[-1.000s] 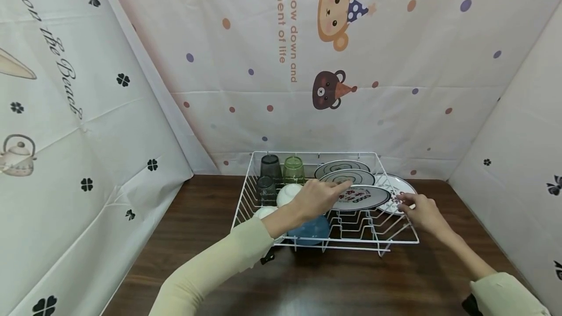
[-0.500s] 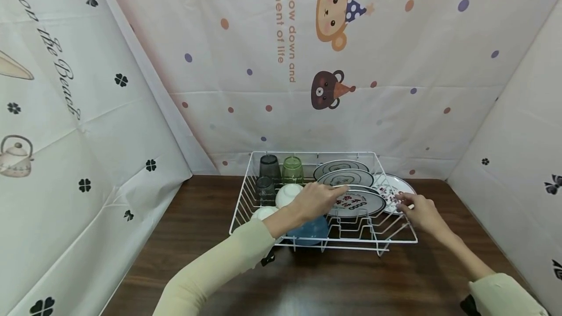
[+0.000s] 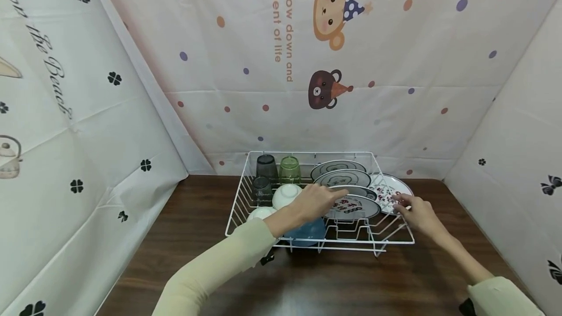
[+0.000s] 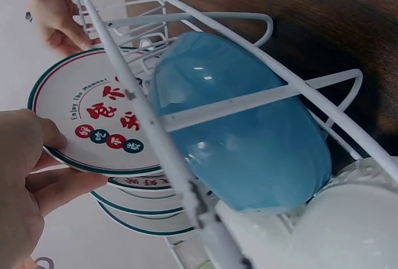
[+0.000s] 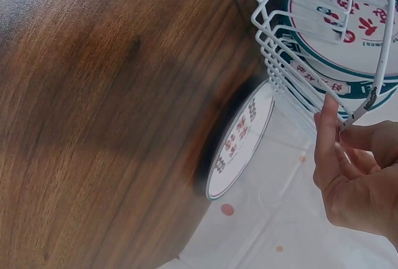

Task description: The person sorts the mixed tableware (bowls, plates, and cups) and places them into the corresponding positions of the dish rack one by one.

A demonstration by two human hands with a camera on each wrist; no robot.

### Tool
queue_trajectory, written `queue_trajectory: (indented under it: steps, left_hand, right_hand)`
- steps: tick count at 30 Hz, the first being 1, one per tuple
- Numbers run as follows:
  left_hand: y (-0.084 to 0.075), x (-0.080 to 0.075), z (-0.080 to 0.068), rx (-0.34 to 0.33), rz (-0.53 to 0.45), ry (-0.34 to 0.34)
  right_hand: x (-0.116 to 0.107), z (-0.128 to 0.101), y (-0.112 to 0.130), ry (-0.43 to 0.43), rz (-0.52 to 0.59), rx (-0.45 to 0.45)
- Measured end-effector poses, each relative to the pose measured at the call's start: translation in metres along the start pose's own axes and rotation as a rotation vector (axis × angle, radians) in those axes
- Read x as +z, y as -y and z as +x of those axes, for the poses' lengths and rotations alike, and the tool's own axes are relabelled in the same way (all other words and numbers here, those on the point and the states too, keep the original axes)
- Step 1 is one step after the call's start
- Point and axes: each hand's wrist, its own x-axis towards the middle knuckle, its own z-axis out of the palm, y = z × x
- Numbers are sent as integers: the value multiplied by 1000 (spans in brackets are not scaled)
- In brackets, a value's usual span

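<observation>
2 hands at rack (image 3: 281,243) | left hand (image 3: 317,202) holds "enjoy the moment" plate (image 3: 353,207) | right hand (image 3: 417,212) grips rack wire

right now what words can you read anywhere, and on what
"to slow down and" and "moment of life" (first letter cut off): back curtain.
"the Beach": left curtain.
"Enjoy the Moment": rim of the front plate, gripped by the left hand; its red characters are unreadable.
</observation>
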Motion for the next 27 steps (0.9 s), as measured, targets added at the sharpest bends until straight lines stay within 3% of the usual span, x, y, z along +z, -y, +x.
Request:
queue_trajectory:
  steps: [13, 27]
  left_hand:
    - [2, 1, -7, -10, -31, 38]
    - [9, -9, -2, -98, -79, 148]
  right_hand:
    - [1, 2, 11, -1, 4, -13]
    - [2, -2, 9, 27, 63, 34]
